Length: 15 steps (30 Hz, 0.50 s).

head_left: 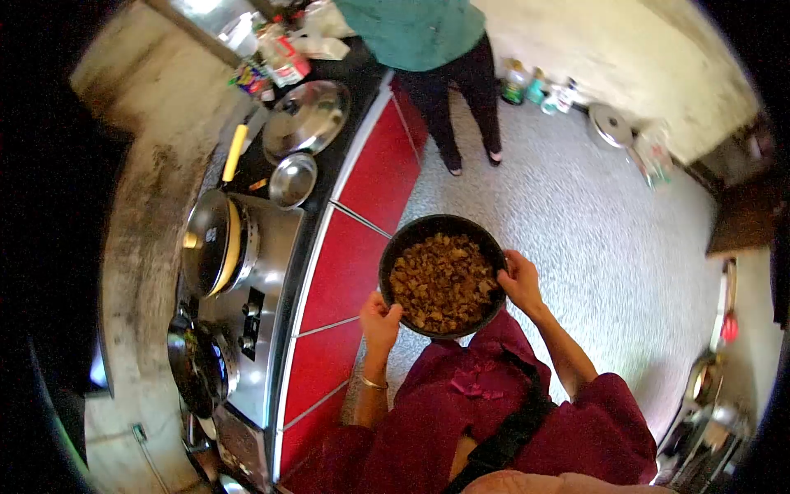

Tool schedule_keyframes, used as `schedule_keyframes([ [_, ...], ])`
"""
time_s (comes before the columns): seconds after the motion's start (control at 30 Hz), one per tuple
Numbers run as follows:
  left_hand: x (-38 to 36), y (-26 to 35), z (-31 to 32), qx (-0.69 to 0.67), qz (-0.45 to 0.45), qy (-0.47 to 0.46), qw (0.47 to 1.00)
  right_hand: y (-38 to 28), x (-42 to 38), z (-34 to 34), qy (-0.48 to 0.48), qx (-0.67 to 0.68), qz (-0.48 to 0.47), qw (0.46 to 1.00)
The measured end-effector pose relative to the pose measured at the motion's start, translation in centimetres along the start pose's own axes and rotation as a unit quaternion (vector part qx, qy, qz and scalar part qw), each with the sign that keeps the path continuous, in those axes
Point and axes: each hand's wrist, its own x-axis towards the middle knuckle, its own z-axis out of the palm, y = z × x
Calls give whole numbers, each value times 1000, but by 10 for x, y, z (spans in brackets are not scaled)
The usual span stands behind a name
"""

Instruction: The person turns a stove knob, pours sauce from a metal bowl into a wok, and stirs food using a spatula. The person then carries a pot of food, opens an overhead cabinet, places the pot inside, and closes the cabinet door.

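A round dark pot [445, 221] is held in front of my body, over the floor beside the counter. Chopped brown food [444, 280] covers its bottom. My left hand [381, 319] grips the rim at the lower left, thumb on the edge. On the right side, my right hand [518, 278] grips the rim with its thumb on top. The undersides of the pot and the fingers beneath it are hidden.
Left of me runs a counter with red cabinets [341, 263], a stove [267, 247], a lidded pan [210, 247], a wok [193, 362], a metal bowl [293, 179] and a large lid [309, 119]. Another person [420, 41] stands ahead. Bottles [514, 82] line the wall.
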Motion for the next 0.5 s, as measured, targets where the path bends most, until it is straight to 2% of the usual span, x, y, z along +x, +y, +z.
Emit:
schedule_keyframes([
  [0.07, 12, -3, 18, 8, 20, 34, 999, 27, 30, -8, -52, -23, 2, 998],
  [0.13, 22, 42, 44, 167, 74, 71, 981, 70, 48, -9, -60, 85, -18, 994],
  [0.17, 28, 57, 52, 236, 93, 80, 964, 33, 48, -21, -88, 162, 45, 982],
  [0.2, 31, 67, 58, 237, 81, 79, 965, 34, 52, -19, -95, 159, 54, 981],
  [0.27, 32, 81, 69, 265, 124, 81, 953, 46, 61, -20, -69, 234, 15, 970],
  [0.3, 32, 83, 69, 261, 105, 91, 955, 57, 71, -18, -71, 180, -23, 981],
  [0.33, 33, 85, 66, 268, 82, 104, 954, 44, 78, -19, -105, 196, 15, 975],
  [0.4, 41, 77, 58, 229, 88, 149, 958, 29, 99, -13, -151, 144, -4, 978],
  [0.47, 50, 65, 46, 265, 69, 149, 950, 36, 118, 4, -159, 120, -25, 980],
  [0.5, 55, 55, 42, 222, 60, 166, 959, 31, 125, 12, -163, 97, -47, 981],
])
